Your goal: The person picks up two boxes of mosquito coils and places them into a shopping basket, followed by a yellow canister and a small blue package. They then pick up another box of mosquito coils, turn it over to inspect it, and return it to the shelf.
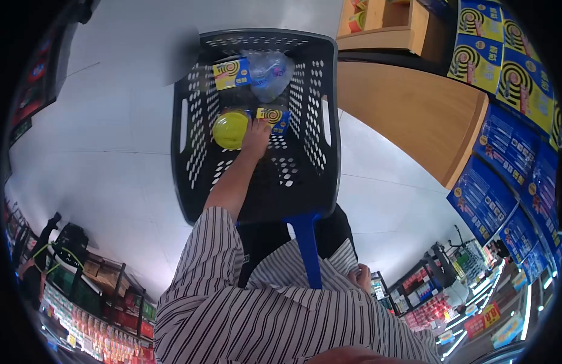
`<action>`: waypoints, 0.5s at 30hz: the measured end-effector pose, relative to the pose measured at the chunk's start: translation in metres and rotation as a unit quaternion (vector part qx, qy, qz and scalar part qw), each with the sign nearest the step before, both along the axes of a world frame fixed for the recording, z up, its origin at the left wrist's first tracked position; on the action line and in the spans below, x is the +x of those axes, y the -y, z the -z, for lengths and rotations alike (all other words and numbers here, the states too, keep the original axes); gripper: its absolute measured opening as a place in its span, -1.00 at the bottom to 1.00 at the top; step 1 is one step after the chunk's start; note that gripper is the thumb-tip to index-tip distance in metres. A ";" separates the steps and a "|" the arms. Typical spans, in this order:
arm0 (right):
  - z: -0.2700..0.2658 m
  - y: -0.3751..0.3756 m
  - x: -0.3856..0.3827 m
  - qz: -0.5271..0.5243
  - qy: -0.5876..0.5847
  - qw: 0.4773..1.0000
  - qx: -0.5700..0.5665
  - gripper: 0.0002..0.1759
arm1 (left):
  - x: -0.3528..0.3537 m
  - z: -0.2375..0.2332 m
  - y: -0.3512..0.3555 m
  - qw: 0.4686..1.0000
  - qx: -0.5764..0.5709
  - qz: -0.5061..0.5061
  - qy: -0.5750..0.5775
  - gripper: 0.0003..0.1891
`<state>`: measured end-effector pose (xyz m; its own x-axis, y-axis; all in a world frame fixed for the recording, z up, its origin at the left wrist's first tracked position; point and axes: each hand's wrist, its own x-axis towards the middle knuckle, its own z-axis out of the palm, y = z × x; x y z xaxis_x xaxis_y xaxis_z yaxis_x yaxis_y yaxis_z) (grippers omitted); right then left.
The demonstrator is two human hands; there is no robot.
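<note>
- The left hand [257,138] reaches down into the basket [189,127]. It rests on a small box [275,115].
- The box lies on the basket floor, near the middle. It touches the hand's fingertips.
- The fingers are hidden behind the hand, so I cannot tell if they grip the box or just touch it.
- The right hand [361,278] hangs outside the basket, by the blue handle [306,242]. It is partly hidden by the shirt, so I cannot tell if it is open or closed.
- The step looks like putting the box in its place in the basket.
- A yellow tub [230,128] sits in the basket right beside the box. It is best to move the box gently so it does not knock the tub.
- Lay the box flat on the basket floor so it does not tip.
- A bag [270,71] and another box [231,73] lie at the far end of the basket. There is bare floor at the near end, so the box need not be pushed under the bag.
- The basket stands on the floor. The right hand could take the handle to stop it sliding.
</note>
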<state>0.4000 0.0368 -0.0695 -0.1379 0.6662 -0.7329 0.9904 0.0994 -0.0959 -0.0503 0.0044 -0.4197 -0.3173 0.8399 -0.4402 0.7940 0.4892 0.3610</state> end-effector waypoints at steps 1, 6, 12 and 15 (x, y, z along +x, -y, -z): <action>-0.002 0.000 -0.001 0.031 0.020 0.999 -0.016 -0.53 | 0.002 0.016 0.001 0.998 0.036 0.037 -0.043 -0.65; -0.003 -0.005 0.004 0.025 0.019 0.999 -0.035 -0.57 | 0.015 0.042 -0.002 0.995 0.001 0.079 -0.067 -0.73; -0.001 -0.018 0.003 -0.004 0.037 0.998 -0.045 -0.59 | 0.030 0.058 -0.009 0.966 -0.041 -0.228 0.117 -0.52; 0.001 -0.026 0.008 0.008 0.047 0.997 -0.060 -0.60 | 0.028 0.055 -0.013 0.918 -0.082 -0.340 0.187 -0.37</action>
<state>0.4083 0.0628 -0.0709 -0.0561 0.5745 -0.8166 0.9969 0.0777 -0.0138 -0.0227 0.0175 -0.4744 -0.5442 0.4169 -0.7280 0.1209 0.8977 0.4237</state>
